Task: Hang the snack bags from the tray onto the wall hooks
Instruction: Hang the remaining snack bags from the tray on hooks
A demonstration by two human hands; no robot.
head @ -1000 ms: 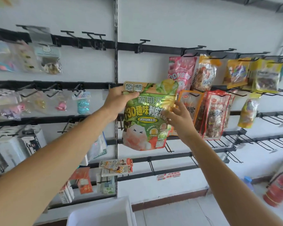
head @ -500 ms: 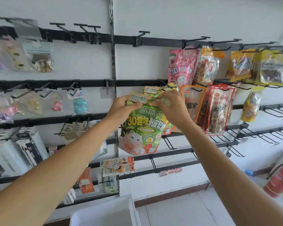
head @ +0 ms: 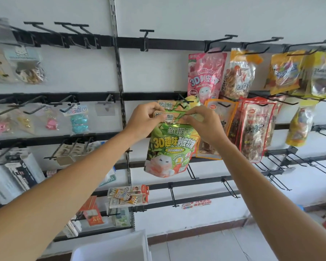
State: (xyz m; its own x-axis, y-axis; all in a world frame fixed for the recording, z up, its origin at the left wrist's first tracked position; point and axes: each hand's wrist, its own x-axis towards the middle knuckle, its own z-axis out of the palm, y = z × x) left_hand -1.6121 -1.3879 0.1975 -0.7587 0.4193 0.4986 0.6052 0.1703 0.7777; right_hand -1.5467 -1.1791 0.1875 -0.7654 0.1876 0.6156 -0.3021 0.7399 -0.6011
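Two bare arms and two bare hands, seen from the camera on the person's head.

The left forearm (head: 64, 185) and the right forearm (head: 262, 185) are uncovered along all of their visible length, from the lower edge of the picture to the wrists. They are smooth and slender, broad near the wide-angle camera and narrowing toward the hands. The left hand (head: 145, 119) and the right hand (head: 201, 125) are bare as well, and the right one shows its back and knuckles.
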